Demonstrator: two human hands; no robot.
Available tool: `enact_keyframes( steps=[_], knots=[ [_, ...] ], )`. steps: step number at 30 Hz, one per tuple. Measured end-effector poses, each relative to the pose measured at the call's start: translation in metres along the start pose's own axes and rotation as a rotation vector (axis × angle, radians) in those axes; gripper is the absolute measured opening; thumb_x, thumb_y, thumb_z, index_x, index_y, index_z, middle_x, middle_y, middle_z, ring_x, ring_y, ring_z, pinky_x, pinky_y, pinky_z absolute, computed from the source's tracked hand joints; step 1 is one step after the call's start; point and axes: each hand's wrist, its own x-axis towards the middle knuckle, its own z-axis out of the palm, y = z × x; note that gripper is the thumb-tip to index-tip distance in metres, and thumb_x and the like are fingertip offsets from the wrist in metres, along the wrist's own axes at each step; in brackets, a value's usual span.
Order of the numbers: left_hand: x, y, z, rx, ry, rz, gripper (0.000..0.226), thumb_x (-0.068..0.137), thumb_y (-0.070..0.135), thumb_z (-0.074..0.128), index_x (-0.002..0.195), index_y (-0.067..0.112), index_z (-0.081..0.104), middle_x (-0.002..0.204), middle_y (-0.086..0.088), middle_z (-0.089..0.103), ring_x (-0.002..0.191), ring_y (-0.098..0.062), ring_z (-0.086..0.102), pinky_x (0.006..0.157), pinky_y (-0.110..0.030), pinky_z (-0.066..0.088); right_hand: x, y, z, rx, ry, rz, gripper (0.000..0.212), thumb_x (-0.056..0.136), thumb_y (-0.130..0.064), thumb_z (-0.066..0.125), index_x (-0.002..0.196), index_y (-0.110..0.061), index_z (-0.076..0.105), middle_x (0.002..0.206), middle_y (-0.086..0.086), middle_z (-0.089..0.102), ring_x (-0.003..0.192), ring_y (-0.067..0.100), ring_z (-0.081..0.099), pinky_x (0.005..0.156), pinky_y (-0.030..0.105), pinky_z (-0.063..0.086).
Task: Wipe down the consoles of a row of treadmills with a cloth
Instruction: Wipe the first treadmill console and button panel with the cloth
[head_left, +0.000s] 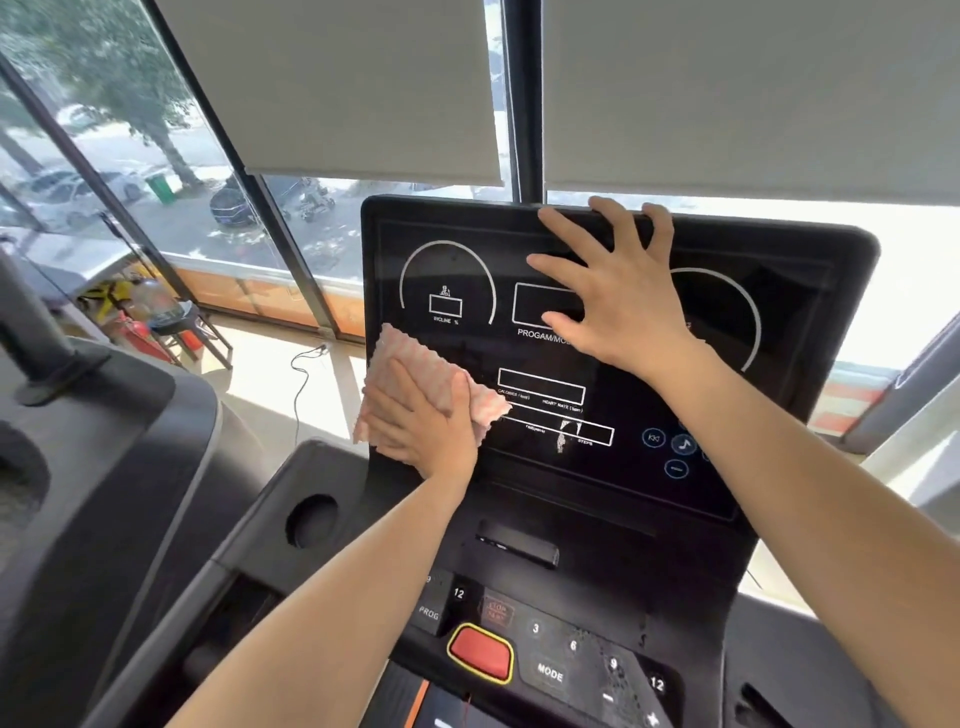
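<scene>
The black treadmill console (441, 218) stands tilted, carrying 1 pink cloth (410, 353) flat against its left edge and 1 right hand (623, 306) spread on its far middle.

Pink cloth (426, 374), black console (779, 291)
The cloth has bumpy stripes. The console has white lines and words. Its button (480, 652) is red with a yellow edge.

On the console (779, 415) the right hand (618, 306) blocks top middle, the cloth (415, 361) crowds left, right side's open.
</scene>
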Motion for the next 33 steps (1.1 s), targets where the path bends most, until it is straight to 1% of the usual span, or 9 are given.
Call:
enact_keyframes(
  steps=[3,6,11,17,20,23,25,28,33],
  knots=[
    [-0.015,-0.012,0.002,-0.013,-0.043,-0.035,0.112,0.068,0.095,-0.011,0.161,0.034,-0.013,0.170,-0.016,-0.012,0.156,-0.042,-0.006,0.124,-0.062,0.003,-0.001,0.000,-0.001,0.008,-0.006,-0.009,0.058,0.084,-0.046,0.071,0.139,-0.032,0.058,0.164,-0.003,0.032,0.150,0.039,0.024,0.117,0.068,0.014],
    [-0.030,-0.027,0.004,-0.009,-0.117,-0.022,0.103,0.080,0.087,-0.001,0.161,0.026,-0.016,0.168,-0.024,-0.014,0.156,-0.043,-0.007,0.126,-0.056,0.000,-0.012,-0.004,-0.004,0.098,0.034,0.033,0.055,0.087,-0.039,0.070,0.139,-0.027,0.058,0.163,0.002,0.034,0.153,0.034,0.020,0.120,0.064,0.009],
    [-0.028,-0.038,0.000,0.030,-0.164,0.015,0.091,0.094,0.072,0.014,0.160,0.017,-0.016,0.168,-0.024,-0.015,0.157,-0.040,-0.008,0.126,-0.051,-0.003,-0.101,-0.037,0.009,0.301,0.127,0.143,0.046,0.085,-0.030,0.072,0.130,-0.022,0.065,0.155,0.003,0.047,0.148,0.030,0.033,0.114,0.052,0.023],
    [-0.023,-0.050,-0.002,0.059,-0.138,0.086,0.085,0.100,0.065,0.017,0.161,0.014,-0.014,0.169,-0.021,-0.014,0.157,-0.038,-0.011,0.126,-0.053,-0.004,-0.235,-0.068,0.035,0.428,0.133,0.632,0.038,0.084,-0.024,0.071,0.122,-0.022,0.070,0.132,-0.001,0.057,0.121,0.028,0.042,0.098,0.050,0.038],
    [-0.023,-0.051,0.002,0.049,-0.122,0.078,0.080,0.104,0.060,0.019,0.161,0.015,-0.014,0.169,-0.019,-0.014,0.157,-0.038,-0.010,0.127,-0.055,-0.004,-0.275,-0.076,0.038,0.558,0.188,0.896,0.055,0.085,-0.022,0.070,0.138,-0.019,0.056,0.134,0.004,0.043,0.124,0.026,0.037,0.110,0.047,0.032],
    [-0.027,-0.056,0.008,0.014,-0.106,0.068,0.077,0.105,0.057,0.017,0.161,0.014,-0.011,0.170,-0.019,-0.011,0.157,-0.037,-0.009,0.127,-0.054,-0.003,-0.296,-0.073,0.038,0.676,0.174,1.108,0.080,0.090,-0.017,0.072,0.156,-0.019,0.027,0.146,0.005,0.027,0.138,0.022,0.026,0.118,0.036,0.022],
    [-0.033,-0.057,0.012,-0.021,-0.100,0.051,0.074,0.107,0.054,0.017,0.162,0.011,-0.008,0.169,-0.021,-0.009,0.157,-0.037,-0.007,0.126,-0.052,-0.004,-0.305,-0.070,0.043,0.769,0.055,1.137,0.090,0.095,-0.021,0.067,0.161,-0.026,0.007,0.160,0.003,0.019,0.148,0.012,0.018,0.119,0.032,0.016],
    [-0.051,-0.053,0.016,-0.027,-0.096,0.064,0.069,0.110,0.045,0.018,0.161,0.004,-0.006,0.169,-0.024,-0.007,0.157,-0.040,-0.004,0.125,-0.050,-0.004,-0.315,-0.067,0.049,0.910,-0.049,1.091,0.091,0.100,-0.024,0.059,0.159,-0.040,-0.008,0.168,-0.017,0.008,0.154,0.007,0.014,0.124,0.035,0.016],
    [-0.096,-0.037,0.028,-0.112,-0.156,0.065,0.071,0.109,0.042,0.021,0.160,0.002,-0.008,0.166,-0.030,-0.012,0.156,-0.044,-0.007,0.125,-0.049,-0.007,-0.327,-0.056,0.050,0.971,-0.099,1.066,0.092,0.100,-0.023,0.059,0.152,-0.060,-0.008,0.164,-0.015,0.028,0.152,0.014,0.027,0.124,0.042,0.024]
  ],
)
